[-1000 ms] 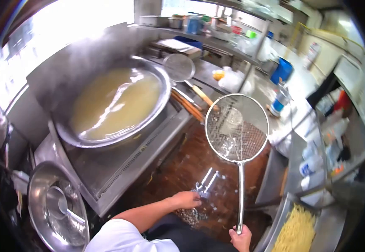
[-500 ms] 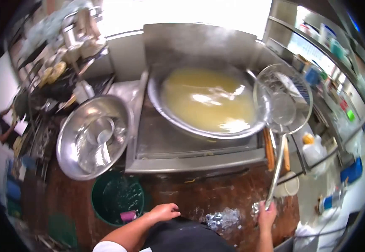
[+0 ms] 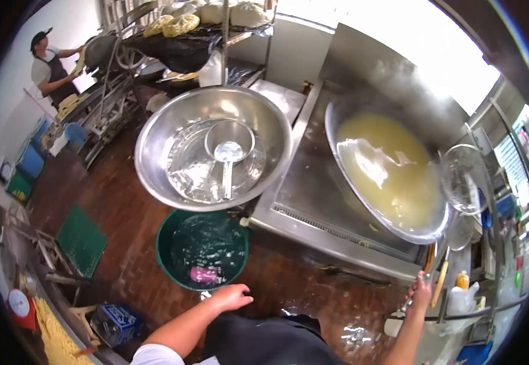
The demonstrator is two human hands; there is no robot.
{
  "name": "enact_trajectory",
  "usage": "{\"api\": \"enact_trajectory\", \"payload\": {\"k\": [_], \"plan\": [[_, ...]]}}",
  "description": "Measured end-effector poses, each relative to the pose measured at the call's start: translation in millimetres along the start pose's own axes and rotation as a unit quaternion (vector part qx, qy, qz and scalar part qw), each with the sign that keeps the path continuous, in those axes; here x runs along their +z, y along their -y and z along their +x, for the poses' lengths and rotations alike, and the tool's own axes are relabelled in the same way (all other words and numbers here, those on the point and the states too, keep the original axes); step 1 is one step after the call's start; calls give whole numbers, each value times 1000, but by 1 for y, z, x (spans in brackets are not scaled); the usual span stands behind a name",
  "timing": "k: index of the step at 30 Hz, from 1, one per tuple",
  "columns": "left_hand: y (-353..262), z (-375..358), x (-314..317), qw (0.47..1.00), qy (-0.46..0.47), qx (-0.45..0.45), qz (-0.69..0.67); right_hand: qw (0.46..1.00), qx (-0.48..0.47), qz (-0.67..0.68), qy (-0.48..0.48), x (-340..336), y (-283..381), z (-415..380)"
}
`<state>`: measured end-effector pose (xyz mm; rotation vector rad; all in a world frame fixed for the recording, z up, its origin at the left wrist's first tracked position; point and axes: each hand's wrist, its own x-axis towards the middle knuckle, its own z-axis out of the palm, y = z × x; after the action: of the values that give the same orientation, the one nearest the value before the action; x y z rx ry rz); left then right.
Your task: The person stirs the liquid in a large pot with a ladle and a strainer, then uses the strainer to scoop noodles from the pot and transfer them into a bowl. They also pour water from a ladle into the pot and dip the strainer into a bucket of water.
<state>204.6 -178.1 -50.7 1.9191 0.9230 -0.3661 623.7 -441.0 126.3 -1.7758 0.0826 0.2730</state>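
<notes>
Two bare hands show on my feed. The left hand has its fingers released and loosely bent, near the green tub. The right hand has its fingers clenched on the handle of the wire strainer, whose mesh head lies at the right rim of the wide pan of cloudy yellow liquid. On markings, I record white lettering on a blue package at lower left, too small for me to read, and a round white dial on a red scale, figures likewise illegible. A steel tabletop with a slotted strip along its front carries the pan, steam rising behind it. Left of it sits a large metal basin holding a long-handled dipper. Below, the tub contains water and a pink item. The brown floor is wet in patches, with a green mat laid on it. A person in cap and apron stands at upper left; bright window light enters above.
</notes>
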Motion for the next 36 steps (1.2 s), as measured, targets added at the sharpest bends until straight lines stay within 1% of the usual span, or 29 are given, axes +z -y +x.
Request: {"api": "enact_trajectory", "payload": {"k": [3, 5, 7, 8, 9, 11, 12, 13, 14, 15, 16, 17, 18, 19, 20, 21, 22, 23, 24, 25, 26, 27, 28, 30, 31, 33, 35, 36], "plan": [[1, 6, -18, 997, -21, -18, -76, 999, -11, -40, 6, 4, -8, 33], [16, 19, -12, 997, -71, -20, -32, 999, -11, -41, -6, 7, -3, 69], [19, 26, -11, 994, -68, -66, -46, 998, -35, -58, 0, 3, -2, 122], [18, 27, -7, 992, -61, -100, -48, 996, -56, -69, -1, 0, -3, 153], [17, 30, -3, 988, -58, -133, -50, 996, -56, -65, 4, -4, -2, 191], [25, 35, 14, 982, -59, -178, -4, 983, -116, -140, -4, -21, -13, 277], [16, 33, 15, 980, -40, -192, -39, 950, -203, -238, -13, -37, -20, 329], [22, 34, 27, 971, -51, -224, -65, 898, -286, -332, -24, -46, -27, 370], [48, 37, 50, 976, -88, -197, -32, 902, -281, -327, -27, -46, -31, 389], [50, 37, 53, 972, -15, -228, -62, 849, -289, -431, -101, -42, -30, 408], [54, 33, 61, 964, -14, -248, -99, 778, -294, -528, -172, -38, -25, 423], [72, 34, 78, 957, 5, -266, -117, 779, -295, -525, -172, -26, -19, 429], [65, 30, 81, 946, -8, -279, -165, 793, -213, -563, -92, -9, -14, 428], [61, 20, 87, 932, -20, -291, -213, 794, -128, -594, -11, 3, -8, 429], [57, 14, 93, 932, -21, -292, -215, 730, -125, -670, 54, 22, -15, 448], [51, 8, 97, 911, -29, -331, -245, 655, -120, -737, 118, 38, -25, 469], [46, 3, 100, 888, -37, -367, -274, 732, -36, -668, 127, 64, -7, 451], [42, -2, 101, 889, -39, -365, -274, 797, 48, -587, 133, 94, 18, 423], [38, -5, 102, 880, -41, -386, -274, 763, -12, -626, 163, 107, 4, 435], [32, -9, 100, 870, -42, -406, -275, 723, -70, -660, 191, 124, 6, 426], [27, -13, 97, 864, -49, -409, -289, 763, -37, -619, 181, 131, 13, 419], [28, -12, 97, 864, -51, -409, -288, 800, -4, -576, 171, 150, 41, 382], [33, -13, 98, 857, -61, -412, -305, 801, -2, -574, 171, 159, 44, 373], [39, -13, 95, 851, -70, -414, -316, 801, -46, -533, 268, 164, 46, 360], [40, -10, 91, 851, -73, -410, -320, 804, -44, -531, 266, 167, 48, 346], [39, -4, 85, 851, -77, -405, -324, 810, -12, -499, 307, 169, 54, 323], [37, 3, 80, 867, -89, -387, -301, 839, 35, -401, 366, 167, 35, 318], [32, 5, 72, 867, -80, -391, -299, 855, 88, -326, 393, 164, 44, 299]]}}
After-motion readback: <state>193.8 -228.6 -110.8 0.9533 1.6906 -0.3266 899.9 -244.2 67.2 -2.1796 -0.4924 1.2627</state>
